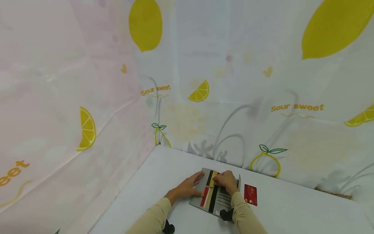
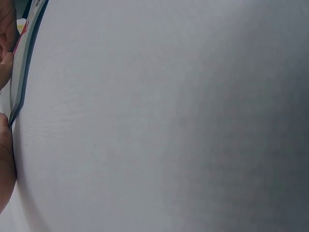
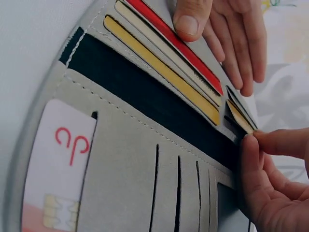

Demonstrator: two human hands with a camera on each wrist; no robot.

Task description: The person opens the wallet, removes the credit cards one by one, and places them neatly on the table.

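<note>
Backdrop: we've got a pale sheet (image 1: 181, 55) with lemons, slices and "Sour sweet" printed all over, filling most of the head view.
Counter: plain white top (image 1: 159, 172), running up to the sheet; it takes up nearly all of the left wrist view too.
Wallet: our grey card wallet (image 1: 225, 199) lies open on the counter near the sheet, a dark strip down its middle, stitching either side.
Left hand: we see this one (image 1: 188, 188) loosely spread, fingers out straight, thumb resting on the wallet panel by the red slotted card. It's not gripping anything as far as we can see.
Right hand: closed down to a pinch (image 1: 227, 180), thumb and index finger on the gold card at the far end of that same panel.
Loose red card: flat on the counter (image 1: 250, 195), just right of the wallet, not touching it.
White card: poking out of a slot (image 3: 58, 164) on the other panel, red lettering and a chip showing.
Gold card: the pinched one (image 3: 240, 117), partly in its slot.
Slotted strips: red (image 3: 176, 43), cream (image 3: 164, 50) and yellow (image 3: 161, 70) card edges, side by side.
</note>
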